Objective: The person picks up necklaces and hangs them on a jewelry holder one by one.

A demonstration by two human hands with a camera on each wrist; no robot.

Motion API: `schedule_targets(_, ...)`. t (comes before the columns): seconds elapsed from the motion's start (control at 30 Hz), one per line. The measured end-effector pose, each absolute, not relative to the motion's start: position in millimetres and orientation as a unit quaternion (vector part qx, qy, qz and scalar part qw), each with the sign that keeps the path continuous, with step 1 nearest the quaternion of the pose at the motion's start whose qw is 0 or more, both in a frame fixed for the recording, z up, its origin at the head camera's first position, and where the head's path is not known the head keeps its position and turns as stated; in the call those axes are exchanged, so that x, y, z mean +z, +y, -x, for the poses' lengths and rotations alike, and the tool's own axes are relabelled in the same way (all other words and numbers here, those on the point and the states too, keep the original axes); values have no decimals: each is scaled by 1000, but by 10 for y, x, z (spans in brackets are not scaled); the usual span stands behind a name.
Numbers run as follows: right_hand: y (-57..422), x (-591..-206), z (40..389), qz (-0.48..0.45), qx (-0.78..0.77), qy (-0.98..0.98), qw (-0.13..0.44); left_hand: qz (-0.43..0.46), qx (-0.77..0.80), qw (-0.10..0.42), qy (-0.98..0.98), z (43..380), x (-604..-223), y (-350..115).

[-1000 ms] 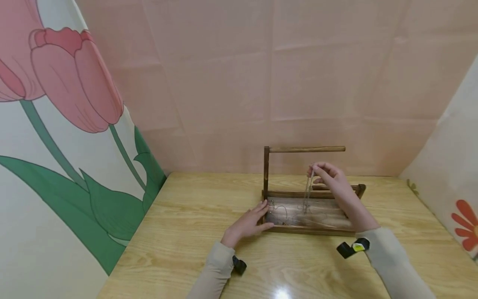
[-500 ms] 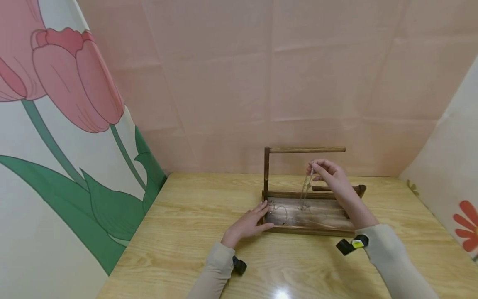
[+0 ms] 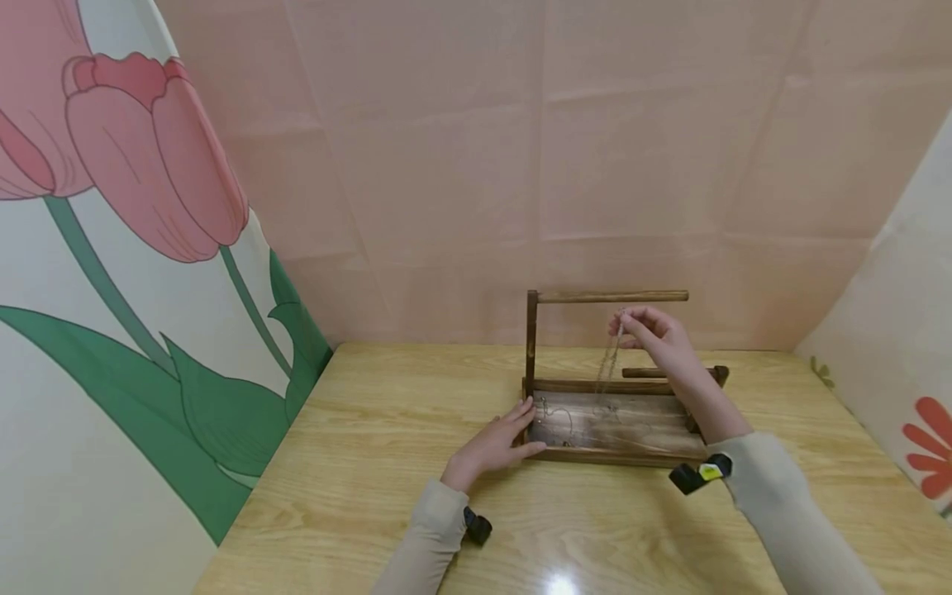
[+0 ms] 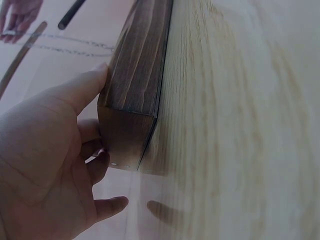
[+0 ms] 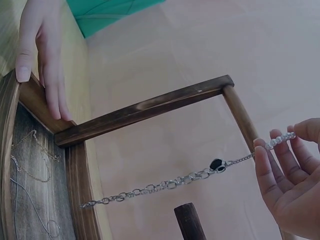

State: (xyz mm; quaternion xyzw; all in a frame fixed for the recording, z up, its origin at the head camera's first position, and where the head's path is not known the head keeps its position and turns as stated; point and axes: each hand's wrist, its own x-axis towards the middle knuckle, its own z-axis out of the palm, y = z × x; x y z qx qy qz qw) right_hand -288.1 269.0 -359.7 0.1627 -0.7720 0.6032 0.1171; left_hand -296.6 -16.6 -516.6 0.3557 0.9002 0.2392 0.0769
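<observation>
Right now, in the head view, the right hand (image 3: pixel 664 340) is pinching a silver chain (image 3: pixel 606 368), which is hanging over the wooden tray (image 3: pixel 617 457) just below the upper bar (image 3: pixel 613 297). The left hand (image 3: pixel 491 448) is resting, fingers extended, on the tray's left end. Lifting the chain is seemingly well under way, though neither the upper bar nor the lower bar (image 3: pixel 645 373) is clearly bearing it. The tabletop (image 3: pixel 372 430) is giving open room in front and at left; the pink cloth (image 3: pixel 416 165) is closing off the back.

In the left wrist view, the left hand is touching the tray's edge without gripping the chain.

In the right wrist view, the right hand is pinching pearl-like beads (image 5: pixel 280 140) at the chain's upper end. A gold necklace (image 5: pixel 49 169) is lying in the tray, apparently left for later. The bars' free ends are leaving open gaps.
</observation>
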Motion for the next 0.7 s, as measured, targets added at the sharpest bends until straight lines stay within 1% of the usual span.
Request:
schedule_targets(0.37, 2738, -3554, 2957, -166, 608, -766, 129, -353, 234, 68, 903, 2996, -5166, -148)
schedule_targets(0.7, 2818, -3544, 3042, -196, 655, -719, 127, -353, 235, 70, 903, 2999, -5162, -130)
